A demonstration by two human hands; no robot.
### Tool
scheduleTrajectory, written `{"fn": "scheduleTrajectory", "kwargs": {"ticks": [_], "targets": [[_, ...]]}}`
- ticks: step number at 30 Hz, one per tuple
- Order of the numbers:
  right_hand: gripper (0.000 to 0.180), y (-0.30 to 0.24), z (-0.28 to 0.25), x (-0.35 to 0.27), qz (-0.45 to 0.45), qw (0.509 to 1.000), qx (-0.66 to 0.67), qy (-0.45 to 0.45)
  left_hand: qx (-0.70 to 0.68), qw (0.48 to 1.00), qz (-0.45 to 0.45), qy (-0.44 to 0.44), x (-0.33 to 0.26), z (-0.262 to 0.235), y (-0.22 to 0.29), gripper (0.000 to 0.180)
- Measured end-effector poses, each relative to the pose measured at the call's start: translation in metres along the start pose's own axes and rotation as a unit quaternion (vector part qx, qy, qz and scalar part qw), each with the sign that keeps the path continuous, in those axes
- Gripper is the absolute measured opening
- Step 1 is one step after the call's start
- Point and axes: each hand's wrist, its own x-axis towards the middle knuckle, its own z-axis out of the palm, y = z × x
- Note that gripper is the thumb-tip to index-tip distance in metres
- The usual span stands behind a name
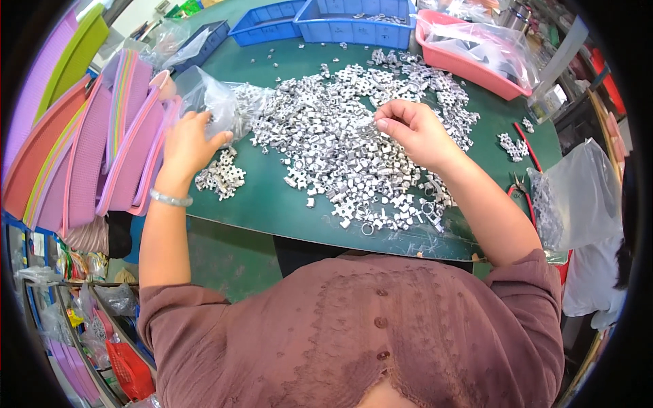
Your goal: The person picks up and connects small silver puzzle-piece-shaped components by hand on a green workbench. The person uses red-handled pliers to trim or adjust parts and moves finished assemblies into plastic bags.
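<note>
A wide heap of small silver metal parts (340, 136) covers the middle of the green table. Over the right side of the heap is my right hand (416, 132), its thumb and forefinger pinched together. What sits between those fingertips is too small to make out. At the heap's left, my left hand (190, 143) has its thumb and fingers apart, with nothing seen in it. It is beside a clear plastic bag (211, 95) with more metal parts next to it. Just below that hand lies a small separate cluster of silver parts (221, 175).
Purple and pink ribbed baskets (88, 149) crowd the left side. Blue bins (354, 27) and a pink tray (469, 64) holding plastic bags line the back. Red-handled pliers (522, 194) and a thin red tool (528, 146) lie at right, near a clear bag (578, 197) of parts.
</note>
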Motion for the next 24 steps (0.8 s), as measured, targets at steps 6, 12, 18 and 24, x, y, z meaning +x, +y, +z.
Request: {"fn": "scheduleTrajectory", "kwargs": {"ticks": [6,12,18,24], "targets": [[0.015,-0.001,0.0,-0.019,0.002,0.993,0.121,0.004,-0.208,0.958,0.065,0.188,-0.019,-0.015,0.072,0.036],[0.01,-0.004,0.004,-0.037,-0.085,0.996,0.037,0.002,-0.564,0.823,0.06,0.029,-0.042,0.006,0.172,0.035],[0.012,-0.009,0.003,-0.054,-0.288,0.936,-0.193,0.061,-0.7,0.713,0.029,0.031,-0.043,0.03,0.202,0.024],[0.019,-0.014,-0.001,-0.064,-0.343,0.911,-0.209,0.095,-0.842,0.538,0.022,0.037,-0.05,0.045,0.212,0.022]]}}
